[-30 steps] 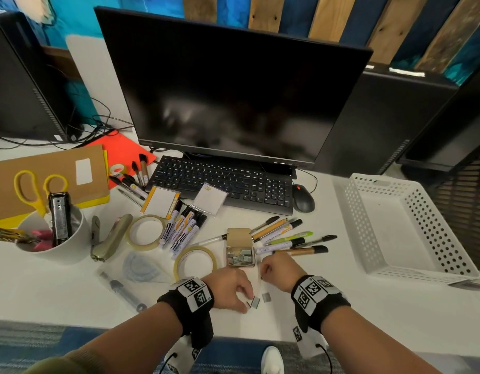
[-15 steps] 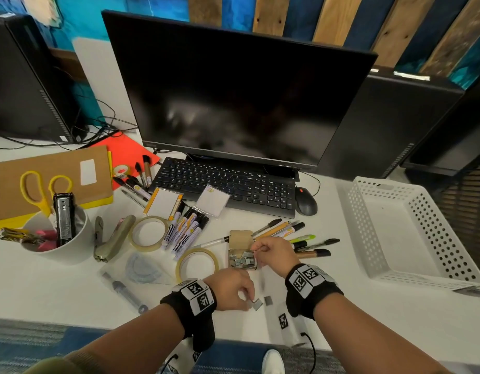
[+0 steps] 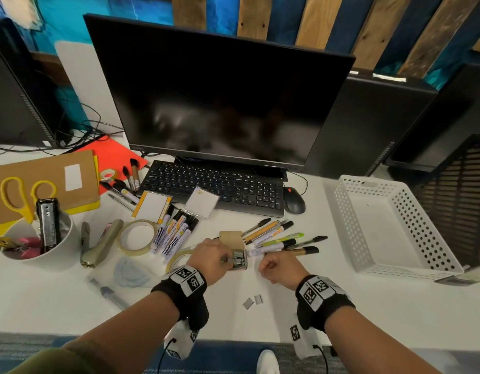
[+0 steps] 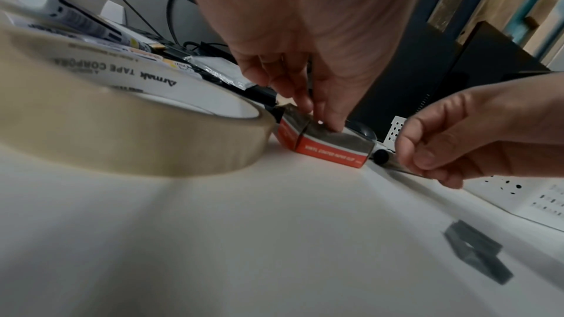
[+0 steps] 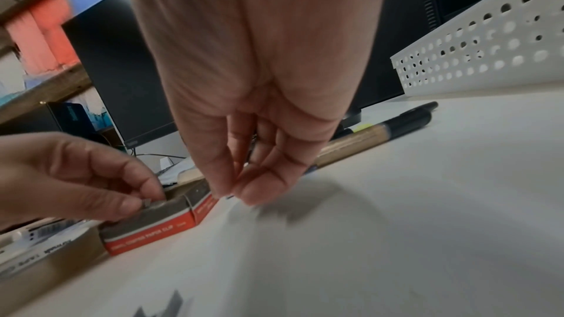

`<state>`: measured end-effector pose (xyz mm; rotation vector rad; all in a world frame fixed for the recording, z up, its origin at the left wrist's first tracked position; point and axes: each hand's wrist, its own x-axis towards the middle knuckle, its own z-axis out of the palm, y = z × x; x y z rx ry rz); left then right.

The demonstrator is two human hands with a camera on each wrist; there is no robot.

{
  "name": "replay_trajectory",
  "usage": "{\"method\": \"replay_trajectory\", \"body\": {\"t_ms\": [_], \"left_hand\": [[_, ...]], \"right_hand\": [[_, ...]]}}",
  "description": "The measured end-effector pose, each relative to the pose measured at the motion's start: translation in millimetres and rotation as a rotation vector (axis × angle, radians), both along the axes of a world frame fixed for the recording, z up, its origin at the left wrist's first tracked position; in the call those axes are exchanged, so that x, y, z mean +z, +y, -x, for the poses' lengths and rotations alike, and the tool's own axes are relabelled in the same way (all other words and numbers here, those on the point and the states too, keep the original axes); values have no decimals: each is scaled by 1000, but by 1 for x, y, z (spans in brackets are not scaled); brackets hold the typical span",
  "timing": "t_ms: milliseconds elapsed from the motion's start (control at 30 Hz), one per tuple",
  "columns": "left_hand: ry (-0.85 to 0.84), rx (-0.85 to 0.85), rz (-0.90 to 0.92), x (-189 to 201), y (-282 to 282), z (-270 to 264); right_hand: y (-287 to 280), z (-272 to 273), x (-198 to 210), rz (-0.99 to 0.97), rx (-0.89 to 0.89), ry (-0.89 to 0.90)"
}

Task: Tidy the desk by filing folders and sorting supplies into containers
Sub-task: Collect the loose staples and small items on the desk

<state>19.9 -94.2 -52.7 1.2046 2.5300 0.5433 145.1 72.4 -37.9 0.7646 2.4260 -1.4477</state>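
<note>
Looks like you're in the middle of the sort-the-small-stuff step: loose staple strips going back into the little red box [image 3: 239, 259] that sits open just below the centre of the head view, between the tape roll [image 3: 179, 259] and the spread of pens [image 3: 280, 240]. Your left hand [image 3: 210, 259] is right at the box mouth, thumb and forefinger pinched narrow on a small metal piece [image 5: 147, 201], which shows best at the lower left of the right wrist view; I'd guess it's a staple strip but it's too small to be sure. Your right hand [image 3: 278, 267] hovers just right of the box, fingers [image 5: 259, 185] curled in close together over the desk. I can't tell whether it's pinching anything, since the tips are blurred. Two more strips [image 3: 252, 302] lie on the bare white desk lower down in the frame, between your wrists. Next move, I reckon: drop the piece flat into the box, then come back for those two. They're thin and lie flush, so you'll probably need a fingernail under an edge. The white basket [image 3: 349, 211] at the right is holding nothing I can see.
</note>
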Motion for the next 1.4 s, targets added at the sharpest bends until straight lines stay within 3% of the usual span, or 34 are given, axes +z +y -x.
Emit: {"method": "replay_trajectory", "body": {"t_ms": [200, 333, 533, 633, 867, 1200, 1400], "left_hand": [[-38, -115, -142, -2, 3, -12], [-158, -326, 22, -1, 4, -29], [-79, -410, 139, 1, 4, -39], [-58, -429, 181, 2, 4, -41], [13, -482, 237, 1, 2, -43], [2, -515, 228, -1, -2, -45], [-47, -448, 178, -4, -5, -42]], "right_hand": [[-3, -12, -2, -2, 127, -91], [-9, -14, -3, -79, 210, -148], [-13, -7, -7, -309, 270, -186], [-12, -3, -6, -324, 221, -181], [-14, 22, 13, -159, -110, 35], [-24, 43, 11, -101, -157, 63], [-26, 42, 11, -54, -113, -18]]}}
